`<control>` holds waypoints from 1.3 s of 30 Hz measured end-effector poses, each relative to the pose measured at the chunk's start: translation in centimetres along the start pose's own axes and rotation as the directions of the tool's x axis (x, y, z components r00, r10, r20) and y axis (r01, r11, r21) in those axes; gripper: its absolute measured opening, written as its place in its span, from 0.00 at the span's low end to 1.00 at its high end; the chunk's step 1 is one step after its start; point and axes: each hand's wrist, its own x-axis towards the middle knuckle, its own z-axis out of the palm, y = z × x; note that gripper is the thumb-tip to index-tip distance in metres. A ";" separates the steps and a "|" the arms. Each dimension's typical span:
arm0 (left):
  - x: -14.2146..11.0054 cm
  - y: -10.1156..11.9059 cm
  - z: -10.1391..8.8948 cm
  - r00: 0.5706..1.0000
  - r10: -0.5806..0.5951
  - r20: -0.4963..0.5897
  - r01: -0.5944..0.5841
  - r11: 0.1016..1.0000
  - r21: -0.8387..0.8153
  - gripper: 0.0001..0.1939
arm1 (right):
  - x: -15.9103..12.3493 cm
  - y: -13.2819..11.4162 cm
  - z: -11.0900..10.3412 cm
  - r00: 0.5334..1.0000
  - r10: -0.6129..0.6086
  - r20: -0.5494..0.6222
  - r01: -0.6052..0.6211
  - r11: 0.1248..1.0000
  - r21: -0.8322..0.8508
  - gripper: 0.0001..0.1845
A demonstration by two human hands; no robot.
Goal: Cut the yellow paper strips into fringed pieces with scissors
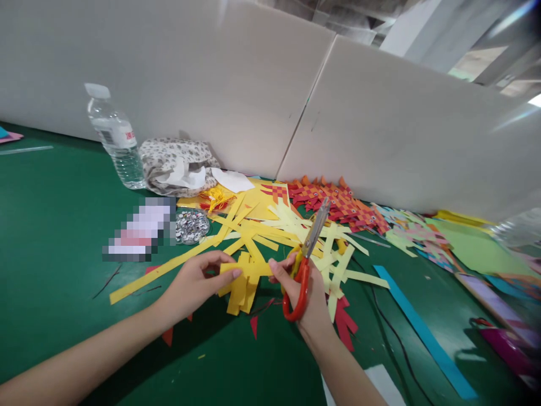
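Woven yellow paper strips (240, 293) hang between my two hands over the green table. My left hand (207, 276) pinches the woven piece on its left side, thumb on top. On the other side, my right hand (306, 287) pinches the end of a yellow strip between thumb and fingers. Scissors (302, 282) with red and yellow handles also rest in my right hand, blades pointing up and away. Behind the hands lies a loose heap of yellow and pale yellow paper strips (253, 228).
A water bottle (116, 138) and a patterned cloth pouch (177, 163) stand by the grey partition (169, 67). Nearby is a bag of googly eyes (192, 226). Red and orange woven paper fish (338, 203) are piled at the back. A blue strip (422, 327) and a dark cable (391, 327) lie right.
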 end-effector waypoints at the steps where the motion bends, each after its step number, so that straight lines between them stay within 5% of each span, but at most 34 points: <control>1: 0.2 0.0 -0.1 1.000 -0.024 -0.018 0.023 0.999 -0.040 0.16 | 0.1 0.0 -0.1 1.000 -0.001 -0.024 0.001 1.000 0.009 0.21; 14: 0.5 0.2 -0.9 0.987 -0.155 -0.050 0.134 0.947 -0.290 0.14 | 0.5 0.3 -0.5 0.998 0.029 -0.056 -0.025 0.997 0.078 0.21; 39: 0.6 -0.2 -0.8 0.997 -0.071 -0.036 0.065 0.988 -0.142 0.15 | 0.8 1.1 -0.6 0.995 -0.079 -0.053 0.082 0.995 0.062 0.17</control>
